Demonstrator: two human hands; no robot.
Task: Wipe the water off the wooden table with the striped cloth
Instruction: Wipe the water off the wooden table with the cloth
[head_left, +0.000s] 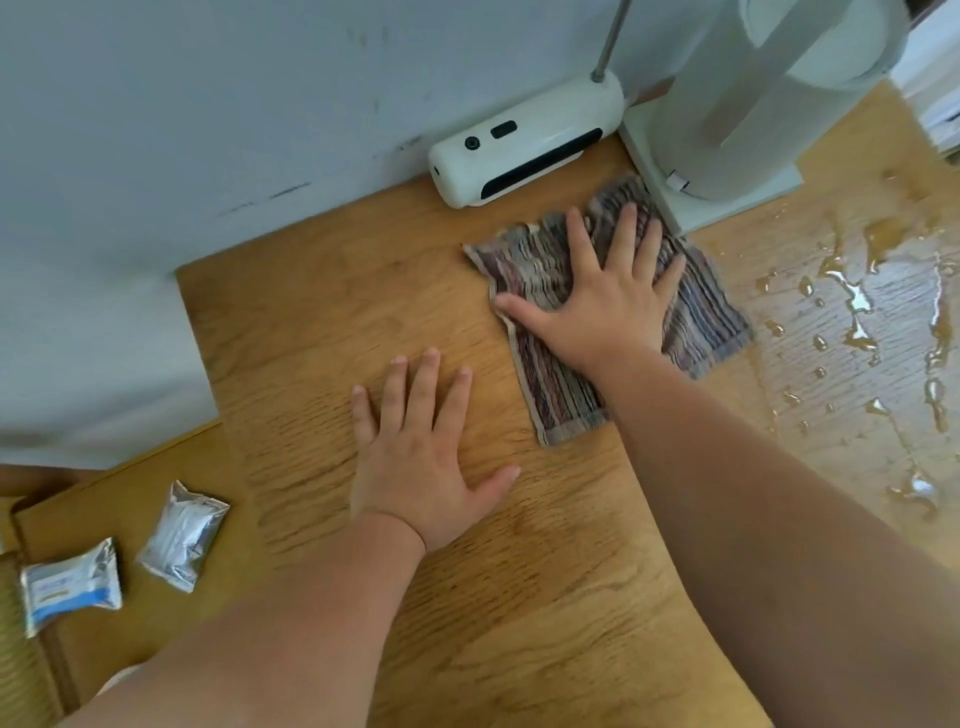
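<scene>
Clearly the wiping is only at its beginning, as I judge it. The right hand (602, 296) lies flat with spread, straight fingers on the striped cloth (613, 312) and presses it on the wooden table (519, 597); it does not clutch the cloth. The cloth is spread on the table just in front of the white oblong device (524, 140), and its far corner touches the square base of the tall white appliance (727, 119). The water (852, 301) is to the right of the cloth, near its right edge: one longer puddle and many small drops, spread toward the right side of the table. Nearly all of this water is not yet wiped, so the main part of the work is left. The left hand (421, 452) is also released, flat on the dry wood beside the cloth, and holds nothing.

The table top is light wood with visible grain and stands against a pale wall. At the lower left, on a lower wooden surface, lie two small foil packets (182, 535).
</scene>
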